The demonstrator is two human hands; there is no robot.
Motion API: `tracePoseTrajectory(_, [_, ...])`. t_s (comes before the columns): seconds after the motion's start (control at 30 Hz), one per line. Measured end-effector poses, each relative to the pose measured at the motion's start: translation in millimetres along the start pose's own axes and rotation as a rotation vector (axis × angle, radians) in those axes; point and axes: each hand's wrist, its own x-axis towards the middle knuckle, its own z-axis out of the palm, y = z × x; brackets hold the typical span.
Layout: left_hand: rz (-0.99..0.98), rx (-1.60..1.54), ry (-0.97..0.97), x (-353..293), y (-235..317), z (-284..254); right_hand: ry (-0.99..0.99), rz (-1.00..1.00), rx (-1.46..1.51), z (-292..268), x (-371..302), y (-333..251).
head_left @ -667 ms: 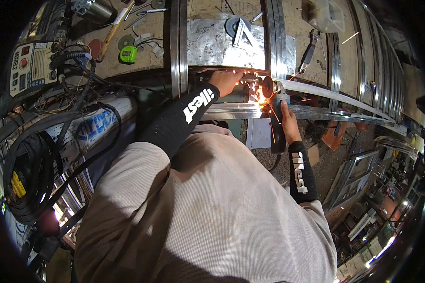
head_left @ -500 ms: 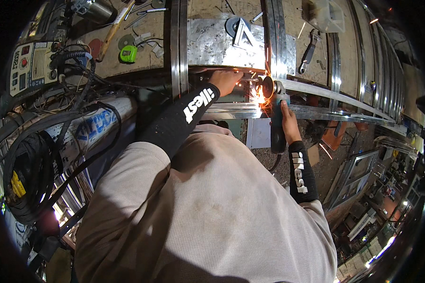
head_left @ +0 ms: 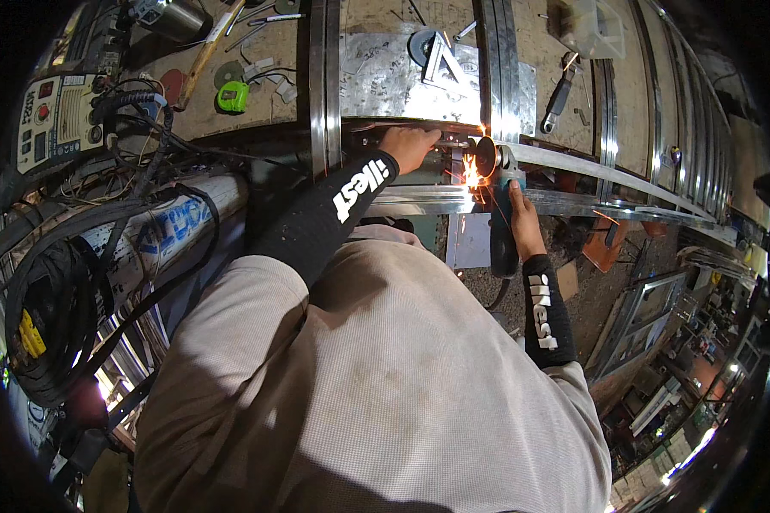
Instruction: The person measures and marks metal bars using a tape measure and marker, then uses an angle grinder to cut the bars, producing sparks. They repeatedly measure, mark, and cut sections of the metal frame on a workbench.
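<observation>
Your right hand (head_left: 522, 224) is clamped around the dark body of the angle grinder (head_left: 498, 205), which points toward 12 o'clock. Its disc (head_left: 486, 156) meets the edge of a bright steel bar (head_left: 428, 201), and orange sparks (head_left: 469, 175) fly at the contact point. Your left hand (head_left: 409, 145) sits at 9 o'clock from the disc, closed on the grinder's side handle (head_left: 450, 145). Both forearms wear black sleeves with white lettering.

The steel bar runs from 9 o'clock to 3 o'clock below the disc, along the near edge of the workbench (head_left: 385, 77). A scratched metal plate (head_left: 385, 81) lies on the bench at 12 o'clock from your left hand. A green tape measure (head_left: 233, 97) rests at 10 o'clock, well apart from the work. A welding machine (head_left: 56, 120) with coiled black cables (head_left: 51, 325) stands at far 9 o'clock.
</observation>
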Motion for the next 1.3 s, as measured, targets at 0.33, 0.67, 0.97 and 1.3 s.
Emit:
tracePoseTrajectory(0.33, [0.029,-0.011,0.039,-1.2,-0.7,-0.9,0.018,-0.062,0.011,8.2,-8.9,-11.0])
tracePoseTrajectory(0.67, [0.022,-0.022,0.052,-1.8,-0.7,-1.0,0.048,0.039,-0.119,6.2,-10.6,-16.8])
tracePoseTrajectory(0.97, [0.024,-0.021,0.030,-0.4,-2.3,-0.3,0.046,0.041,-0.117,5.1,-6.2,-9.7])
tracePoseTrajectory(1.3, [0.018,-0.018,-0.004,-1.5,-1.5,-2.5,0.065,0.047,-0.171,5.6,-9.6,-15.4])
